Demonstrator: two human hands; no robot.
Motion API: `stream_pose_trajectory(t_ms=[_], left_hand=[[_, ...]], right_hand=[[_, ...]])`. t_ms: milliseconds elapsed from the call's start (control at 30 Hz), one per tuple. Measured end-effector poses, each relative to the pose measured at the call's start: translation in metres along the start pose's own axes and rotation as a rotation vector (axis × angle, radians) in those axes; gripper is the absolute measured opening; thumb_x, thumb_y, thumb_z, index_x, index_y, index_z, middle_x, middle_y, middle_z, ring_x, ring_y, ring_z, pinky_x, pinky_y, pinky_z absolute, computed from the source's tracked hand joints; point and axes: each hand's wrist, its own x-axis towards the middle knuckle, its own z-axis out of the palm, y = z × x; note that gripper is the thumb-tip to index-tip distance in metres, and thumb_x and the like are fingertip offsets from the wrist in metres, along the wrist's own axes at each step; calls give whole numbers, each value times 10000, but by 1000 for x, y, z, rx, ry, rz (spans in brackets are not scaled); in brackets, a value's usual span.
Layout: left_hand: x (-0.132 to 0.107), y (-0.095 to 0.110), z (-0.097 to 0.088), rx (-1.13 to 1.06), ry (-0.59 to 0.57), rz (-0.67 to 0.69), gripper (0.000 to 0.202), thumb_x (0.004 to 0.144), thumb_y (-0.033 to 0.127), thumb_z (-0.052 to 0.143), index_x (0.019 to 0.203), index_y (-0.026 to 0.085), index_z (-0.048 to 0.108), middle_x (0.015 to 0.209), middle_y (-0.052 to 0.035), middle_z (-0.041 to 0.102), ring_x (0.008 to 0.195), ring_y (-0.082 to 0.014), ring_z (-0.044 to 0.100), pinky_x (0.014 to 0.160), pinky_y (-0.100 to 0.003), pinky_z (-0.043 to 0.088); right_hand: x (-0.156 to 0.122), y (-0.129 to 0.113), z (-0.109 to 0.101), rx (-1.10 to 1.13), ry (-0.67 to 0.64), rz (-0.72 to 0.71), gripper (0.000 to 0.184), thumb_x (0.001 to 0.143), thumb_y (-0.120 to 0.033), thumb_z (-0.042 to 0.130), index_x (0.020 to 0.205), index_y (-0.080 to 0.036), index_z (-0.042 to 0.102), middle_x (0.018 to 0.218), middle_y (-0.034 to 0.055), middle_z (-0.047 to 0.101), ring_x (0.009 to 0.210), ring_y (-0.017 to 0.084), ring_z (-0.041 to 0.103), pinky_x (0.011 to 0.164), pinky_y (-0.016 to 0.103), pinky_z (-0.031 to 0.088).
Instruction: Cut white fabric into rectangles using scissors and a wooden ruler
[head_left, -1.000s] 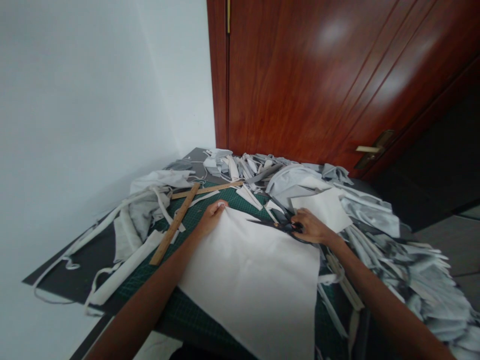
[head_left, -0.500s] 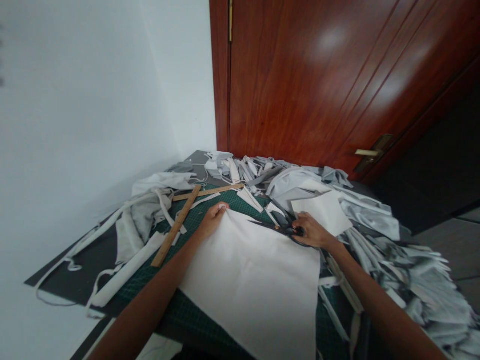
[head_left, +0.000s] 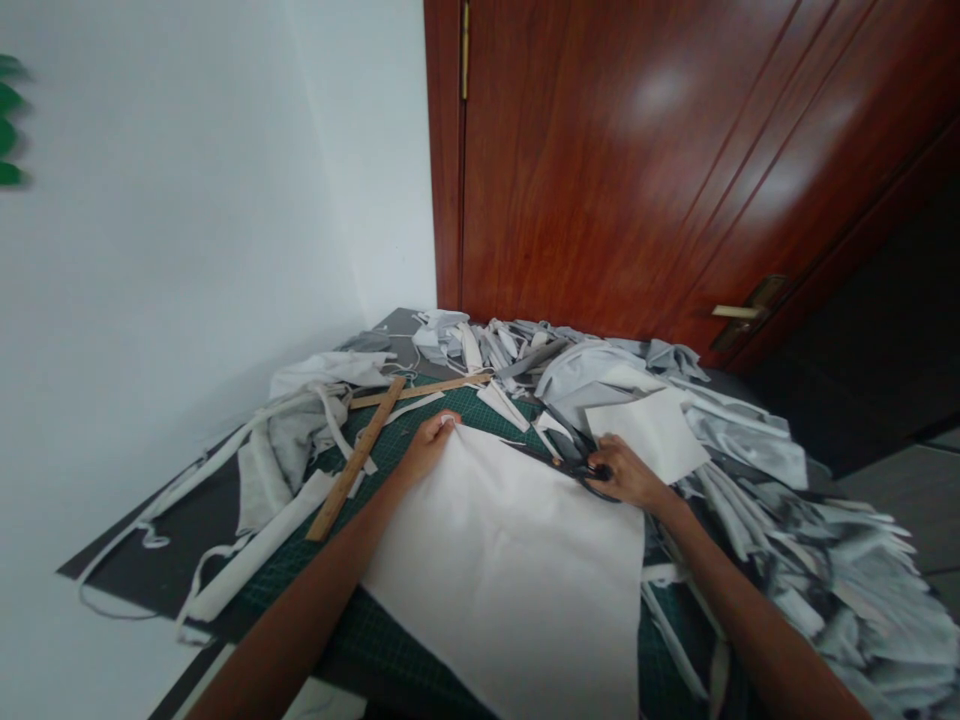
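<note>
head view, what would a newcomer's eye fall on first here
Probably the glossy red-brown door filling the upper middle and right. Then the big white cloth at front centre, its far left corner in the grip of the left hand, while the right hand holds black scissors at its far edge. Grey and white scraps heap up at the right and back.

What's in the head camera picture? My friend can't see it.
A person's left hand pinches a large white cloth sheet while the right hand holds black scissors at its edge. Around them are flat brown wooden strips and grey-white cloth scraps.
</note>
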Motion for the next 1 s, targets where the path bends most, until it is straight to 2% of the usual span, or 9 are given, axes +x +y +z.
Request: stream_pose_trajectory(t_ms=[300, 467, 733, 1000], left_hand=[[0, 1, 0, 7, -5, -12, 563, 983, 730, 486, 886, 196, 636, 839, -34, 655, 820, -214, 596, 767, -306, 498], [0, 2, 0, 1, -4, -17, 562, 975, 741, 494, 890, 202, 630, 837, -34, 647, 826, -219, 588, 761, -305, 489], [-2, 3, 2, -14, -7, -23, 558, 986, 733, 476, 883, 205, 625, 794, -24, 622, 784, -208, 570, 705, -287, 479], [0, 2, 2, -18, -8, 3, 616, 961, 787, 469, 860, 199, 622, 821, -35, 640, 802, -211, 585, 749, -305, 497]], right_hand=[[-3, 2, 4, 11, 11, 17, 311, 937, -378, 681, 675, -214, 651, 683, 55, 653, 741, 235, 580, 760, 375, 389], [-4, 0, 4, 13, 8, 30, 279, 932, -375, 676, 703, -215, 662, 697, 56, 661, 747, 237, 590, 775, 387, 397], [-5, -7, -4, 30, 2, 59, 235, 948, -351, 618, 754, -223, 649, 764, 64, 666, 793, 253, 617, 804, 404, 437], [-1, -12, -16, 59, -62, 51, 227, 881, -370, 701, 704, -239, 649, 764, 57, 671, 804, 251, 606, 796, 389, 465]])
